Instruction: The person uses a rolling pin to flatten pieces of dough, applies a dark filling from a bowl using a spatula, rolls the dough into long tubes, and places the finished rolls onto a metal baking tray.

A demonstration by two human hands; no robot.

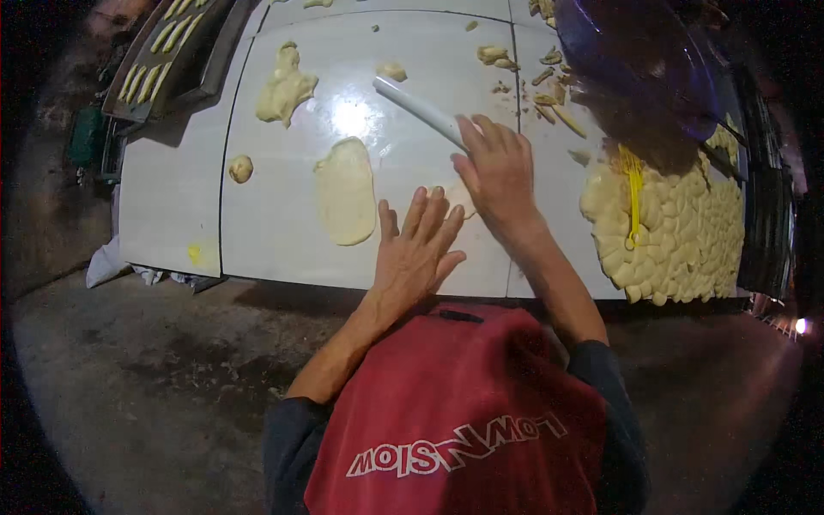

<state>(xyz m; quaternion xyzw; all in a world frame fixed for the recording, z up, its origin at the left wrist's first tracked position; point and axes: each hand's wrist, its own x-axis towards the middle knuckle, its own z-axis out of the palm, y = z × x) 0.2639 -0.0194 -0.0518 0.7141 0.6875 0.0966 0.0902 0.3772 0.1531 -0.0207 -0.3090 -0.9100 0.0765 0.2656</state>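
Note:
My right hand (500,169) is closed around the near end of a white tube-shaped rolling pin (419,106), which slants away to the left over the tabletop. Fingers spread and palm down, my left hand (418,239) lies at the near part of the table (292,249), holding nothing. Between my hands a small pale piece of dough (461,200) shows, partly covered by them. A flattened oval sheet of dough (345,193) lies just left of my left hand. Beyond the pin's far end sits a small lump of dough (392,71).
An irregular dough mass (286,88) and a dough ball (240,168) lie to the left. Trays with dough strips (161,58) stand far left. Many dough pieces (665,232) crowd the right, with a yellow tool (633,193) on them, near a large blue-purple basin (639,64).

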